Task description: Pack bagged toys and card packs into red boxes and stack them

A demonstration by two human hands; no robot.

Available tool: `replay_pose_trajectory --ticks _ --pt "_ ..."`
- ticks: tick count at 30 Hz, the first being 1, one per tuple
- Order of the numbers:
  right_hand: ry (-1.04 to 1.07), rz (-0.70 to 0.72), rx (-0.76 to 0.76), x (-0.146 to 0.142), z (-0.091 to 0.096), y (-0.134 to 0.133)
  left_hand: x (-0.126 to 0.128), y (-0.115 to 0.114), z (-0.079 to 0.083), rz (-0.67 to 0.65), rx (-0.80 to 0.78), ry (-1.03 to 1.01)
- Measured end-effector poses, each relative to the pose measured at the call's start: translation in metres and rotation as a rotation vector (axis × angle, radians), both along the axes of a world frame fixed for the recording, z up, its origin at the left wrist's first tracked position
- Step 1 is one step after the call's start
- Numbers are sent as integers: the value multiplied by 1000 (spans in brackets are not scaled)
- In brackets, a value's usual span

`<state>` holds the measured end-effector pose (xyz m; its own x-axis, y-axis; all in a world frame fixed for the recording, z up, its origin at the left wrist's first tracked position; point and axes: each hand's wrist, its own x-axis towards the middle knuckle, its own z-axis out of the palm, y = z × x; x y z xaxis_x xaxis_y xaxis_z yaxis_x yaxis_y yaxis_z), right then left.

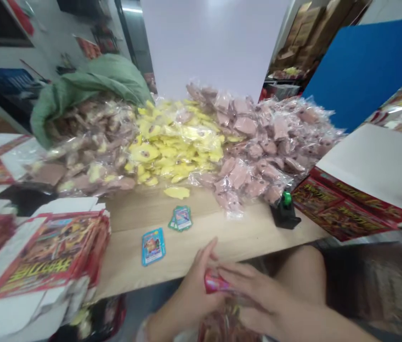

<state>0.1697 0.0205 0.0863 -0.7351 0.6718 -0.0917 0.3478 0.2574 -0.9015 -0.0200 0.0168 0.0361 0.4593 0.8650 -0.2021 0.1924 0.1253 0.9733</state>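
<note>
My left hand [191,297] and right hand [257,297] pinch a shiny red foil packet [217,281] between spread fingers, just off the near edge of a pale wooden table [133,270]; open wood runs to a blue card [153,246] and crinkly plastic-wrapped bags [257,142].

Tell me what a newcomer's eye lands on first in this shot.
A huge heap of pink and yellow plastic-wrapped pieces covers the back of the wooden table, running out of a green sack at the left. At the front edge, the left hand and right hand close around a shiny red packet.
</note>
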Motion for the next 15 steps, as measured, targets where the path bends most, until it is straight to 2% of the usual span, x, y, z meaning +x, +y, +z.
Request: replay_pose_trajectory --ticks 1,2,3,4,5,6,7,9,11,13,15 --pt "7 -102 79 5 -11 -4 -6 9 13 -126 9 8" --pt "16 -280 145 14 -22 -5 -10 19 27 -258 54 24" --pt "29 -511 193 28 -34 -2 -13 30 39 -368 142 48" --pt "15 -804 216 45 -44 6 -12 42 50 -423 262 80" --pt "-35 -1089 184 65 -52 17 -9 54 56 -422 400 110" --pt "-88 -1300 107 87 -57 32 -1 66 59 -383 541 131" --pt "-123 -1422 25 107 -60 48 9 78 58 -333 671 142" --pt "-133 -1466 -231 142 -63 82 35 98 43 -287 836 145" --pt "-88 -1416 -462 163 -67 110 58 110 21 -284 861 165" --pt "-22 -1395 -603 172 -73 129 71 114 1 -257 827 210" --pt "86 -1402 -649 175 -78 134 73 113 -11 -233 819 245"
